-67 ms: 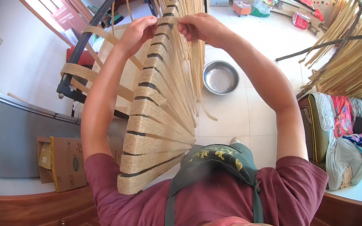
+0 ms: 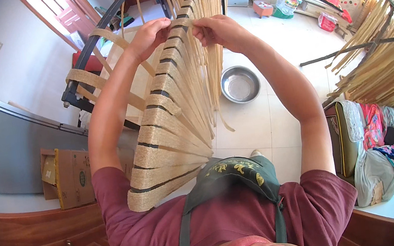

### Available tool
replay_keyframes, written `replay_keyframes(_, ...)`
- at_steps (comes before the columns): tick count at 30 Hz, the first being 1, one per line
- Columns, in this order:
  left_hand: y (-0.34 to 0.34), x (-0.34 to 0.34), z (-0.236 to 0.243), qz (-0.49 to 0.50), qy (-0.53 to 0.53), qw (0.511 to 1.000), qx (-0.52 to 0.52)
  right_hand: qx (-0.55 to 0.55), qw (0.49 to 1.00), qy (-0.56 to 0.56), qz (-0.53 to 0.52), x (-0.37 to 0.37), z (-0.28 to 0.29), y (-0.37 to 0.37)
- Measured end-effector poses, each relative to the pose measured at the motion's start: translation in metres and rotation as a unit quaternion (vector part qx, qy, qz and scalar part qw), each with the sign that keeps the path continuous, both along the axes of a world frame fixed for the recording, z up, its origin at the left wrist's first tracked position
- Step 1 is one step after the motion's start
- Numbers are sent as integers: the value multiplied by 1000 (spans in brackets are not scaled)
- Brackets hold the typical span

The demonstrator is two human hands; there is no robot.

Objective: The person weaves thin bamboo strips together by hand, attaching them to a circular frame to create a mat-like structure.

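Note:
A long dark frame bar (image 2: pixel 161 93) runs away from me, wrapped with several flat tan strips (image 2: pixel 160 115) that lie side by side over it. My left hand (image 2: pixel 152 36) is at the bar's left side, thumb and fingers pinched on one end of a tan strip (image 2: pixel 181 22). That strip crosses over the bar. On the other side my right hand (image 2: pixel 219 31) pinches the same strip between thumb and bent fingers. Below my right hand, several strips hang down close together, and one loose end (image 2: pixel 227 121) curls away near the floor.
A metal basin (image 2: pixel 240 84) stands on the tiled floor right of the strips. A rack of tan strips (image 2: pixel 376 72) is at the right, above a covered seat (image 2: pixel 342 137) with cloths. Left are a cardboard box (image 2: pixel 74 175) and a grey refrigerator (image 2: pixel 14 148). Dark frame tubing (image 2: pixel 91 52) rises beyond my left arm.
My right hand has shifted very slightly left, toward the bar. The loose strip end near the floor has swung a little left. My left hand stays in place.

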State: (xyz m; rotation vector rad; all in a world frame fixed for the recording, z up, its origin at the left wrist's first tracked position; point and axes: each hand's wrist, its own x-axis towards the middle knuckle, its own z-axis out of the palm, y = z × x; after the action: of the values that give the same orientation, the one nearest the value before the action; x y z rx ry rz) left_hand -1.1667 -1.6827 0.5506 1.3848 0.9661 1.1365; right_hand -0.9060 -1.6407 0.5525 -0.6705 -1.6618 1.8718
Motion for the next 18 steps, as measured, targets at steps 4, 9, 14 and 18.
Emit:
replay_keyframes(4, -10, 17, 9, 55, 11, 998, -21, 304, 920, -194, -156, 3, -6, -4)
replay_keyframes(9, 9, 15, -4, 86, 168, 973, 131, 473, 842, -140, -219, -2, -20, 3)
replay_keyframes(14, 28, 13, -21, 54, 118, 986, 101, 471, 838, -154, -227, -21, -22, 5)
replay_keyframes(18, 29, 18, -25, 74, 115, 983, 123, 471, 829, -143, -266, -25, -25, 13)
